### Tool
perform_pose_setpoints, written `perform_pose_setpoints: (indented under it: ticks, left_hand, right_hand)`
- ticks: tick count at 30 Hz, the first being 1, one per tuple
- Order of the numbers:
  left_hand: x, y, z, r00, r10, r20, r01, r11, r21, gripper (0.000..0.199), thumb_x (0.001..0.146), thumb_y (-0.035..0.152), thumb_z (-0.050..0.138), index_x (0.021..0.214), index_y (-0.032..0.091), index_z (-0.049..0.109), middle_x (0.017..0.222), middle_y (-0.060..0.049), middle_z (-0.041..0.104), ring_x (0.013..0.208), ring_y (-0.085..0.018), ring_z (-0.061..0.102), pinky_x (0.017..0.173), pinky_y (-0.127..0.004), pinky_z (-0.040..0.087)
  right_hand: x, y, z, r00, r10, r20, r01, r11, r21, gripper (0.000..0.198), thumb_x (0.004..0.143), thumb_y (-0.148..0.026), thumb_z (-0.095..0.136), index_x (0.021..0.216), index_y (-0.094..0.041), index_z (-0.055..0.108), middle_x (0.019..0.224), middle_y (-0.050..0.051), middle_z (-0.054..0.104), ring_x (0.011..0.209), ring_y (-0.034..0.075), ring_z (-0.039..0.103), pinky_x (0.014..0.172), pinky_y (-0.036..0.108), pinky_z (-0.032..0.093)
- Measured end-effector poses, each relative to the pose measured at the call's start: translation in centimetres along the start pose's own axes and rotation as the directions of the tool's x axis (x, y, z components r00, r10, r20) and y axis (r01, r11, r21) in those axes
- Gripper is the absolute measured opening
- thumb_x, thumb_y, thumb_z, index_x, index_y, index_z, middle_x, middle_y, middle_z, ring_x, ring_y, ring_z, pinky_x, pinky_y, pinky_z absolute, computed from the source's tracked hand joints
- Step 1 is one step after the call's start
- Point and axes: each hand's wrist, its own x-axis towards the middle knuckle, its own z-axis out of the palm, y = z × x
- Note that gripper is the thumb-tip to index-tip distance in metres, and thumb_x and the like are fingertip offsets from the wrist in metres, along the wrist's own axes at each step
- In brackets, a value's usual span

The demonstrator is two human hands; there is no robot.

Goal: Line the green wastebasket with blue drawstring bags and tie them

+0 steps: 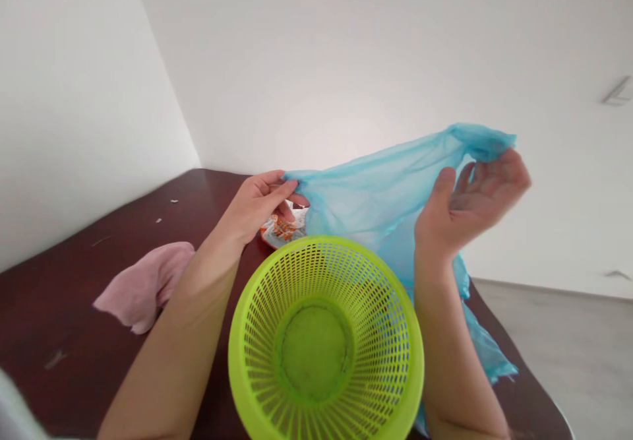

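A thin, translucent blue plastic bag [366,196] stretches between my two hands, its lower part hanging down behind the basket onto the table. My left hand [267,196] pinches one end of the bag between thumb and fingers. At the other end, my right hand [475,196] is open, palm up, thumb apart; the bag's bunched edge lies over its fingertips. Below and between my forearms is a lime-green slotted plastic basket [316,354], seen from above with nothing inside. The basket's rim overlaps part of the bag in view.
On the dark red-brown table [59,321] lies a crumpled pink cloth [148,285], left of my left forearm. Behind my left hand is a patterned white-and-orange item [284,229], partly hidden. White walls [346,51] border the table; grey floor [568,341] shows at the right.
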Motion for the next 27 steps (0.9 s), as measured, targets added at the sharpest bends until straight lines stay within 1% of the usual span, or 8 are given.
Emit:
perform_pose_setpoints:
  ticks: [3, 7, 11, 13, 16, 19, 22, 27]
  left_hand:
    - [-0.5, 0.8, 0.8, 1.0, -0.021, -0.004, 0.021, 1.0, -0.004, 0.036, 0.092, 0.053, 0.099, 0.098, 0.022, 0.082, 0.09, -0.009, 0.09, 0.052, -0.019, 0.075, 0.045, -0.025, 0.054]
    - [-0.4, 2.8, 2.5, 0.994, -0.058, 0.088, 0.053, 0.997, 0.05, 0.027, 0.099, 0.044, 0.096, 0.102, 0.021, 0.085, 0.104, -0.012, 0.093, 0.064, -0.022, 0.084, 0.051, -0.027, 0.062]
    - [0.5, 4.7, 5.2, 0.977, -0.137, 0.162, 0.127, 0.989, 0.073, 0.015, 0.102, 0.033, 0.095, 0.104, 0.019, 0.088, 0.106, -0.015, 0.093, 0.066, -0.026, 0.086, 0.054, -0.031, 0.063]
    - [0.8, 5.6, 6.6, 0.969, -0.166, 0.182, 0.157, 0.986, 0.062, 0.012, 0.101, 0.028, 0.096, 0.103, 0.02, 0.089, 0.103, -0.016, 0.092, 0.065, -0.027, 0.085, 0.054, -0.032, 0.062]
    - [0.7, 7.3, 8.5, 0.964, -0.151, 0.219, 0.137, 0.988, 0.077, 0.007, 0.101, 0.025, 0.095, 0.1, 0.022, 0.09, 0.101, -0.015, 0.092, 0.067, -0.027, 0.085, 0.054, -0.031, 0.06]
    - [0.6, 9.1, 9.8, 0.963, -0.131, 0.234, 0.111, 0.989, 0.095, 0.003, 0.102, 0.022, 0.094, 0.1, 0.023, 0.091, 0.103, -0.015, 0.093, 0.069, -0.028, 0.085, 0.056, -0.031, 0.06]
    - [1.2, 10.4, 11.1, 0.935, -0.156, 0.317, 0.139, 0.987, 0.076, 0.005, 0.099, 0.021, 0.096, 0.102, 0.023, 0.091, 0.106, -0.015, 0.093, 0.071, -0.027, 0.085, 0.058, -0.03, 0.059]
    - [3.4, 9.7, 13.8, 0.873, -0.295, 0.389, 0.229, 0.951, 0.207, 0.013, 0.098, 0.03, 0.094, 0.09, 0.02, 0.09, 0.106, -0.022, 0.092, 0.078, -0.031, 0.087, 0.063, -0.036, 0.062]
  right_hand:
    - [2.2, -0.2, -0.3, 0.981, 0.016, 0.193, 0.005, 0.994, -0.106, 0.058, 0.127, -0.055, 0.036, 0.18, -0.032, 0.037, 0.177, 0.021, 0.048, 0.165, 0.039, 0.055, 0.128, 0.071, 0.055]
    - [5.8, 0.8, -1.6, 0.901, 0.086, 0.425, 0.023, 0.97, -0.244, 0.074, 0.123, -0.075, 0.049, 0.175, -0.022, 0.051, 0.167, 0.027, 0.055, 0.159, 0.041, 0.048, 0.128, 0.065, 0.055]
    - [8.9, 3.1, -2.6, 0.978, 0.116, 0.172, -0.096, 0.988, -0.12, 0.064, 0.127, -0.065, 0.037, 0.174, -0.023, 0.049, 0.166, 0.022, 0.057, 0.161, 0.037, 0.057, 0.124, 0.062, 0.059]
    - [10.1, 3.8, -3.1, 0.97, 0.22, 0.1, -0.216, 0.975, -0.052, 0.06, 0.127, -0.064, 0.034, 0.173, -0.029, 0.051, 0.166, 0.017, 0.06, 0.157, 0.036, 0.061, 0.117, 0.061, 0.064]
    - [11.7, 3.7, -4.0, 0.928, 0.345, 0.141, -0.326, 0.935, -0.142, 0.059, 0.123, -0.072, 0.042, 0.167, -0.037, 0.06, 0.161, 0.014, 0.066, 0.152, 0.037, 0.061, 0.108, 0.06, 0.067]
    - [13.0, 3.2, -5.4, 0.947, 0.295, 0.127, -0.265, 0.942, -0.207, 0.055, 0.126, -0.062, 0.043, 0.169, -0.029, 0.056, 0.161, 0.016, 0.063, 0.151, 0.039, 0.062, 0.108, 0.06, 0.066]
    - [14.1, 3.4, -6.6, 0.979, 0.2, 0.043, -0.183, 0.949, -0.258, 0.049, 0.129, -0.043, 0.037, 0.171, -0.024, 0.051, 0.168, 0.02, 0.058, 0.146, 0.031, 0.062, 0.117, 0.052, 0.064]
    - [13.7, 7.1, -7.3, 0.98, 0.186, 0.068, -0.149, 0.918, -0.367, 0.052, 0.12, -0.029, 0.05, 0.172, -0.019, 0.051, 0.168, 0.022, 0.054, 0.16, 0.036, 0.058, 0.127, 0.06, 0.057]
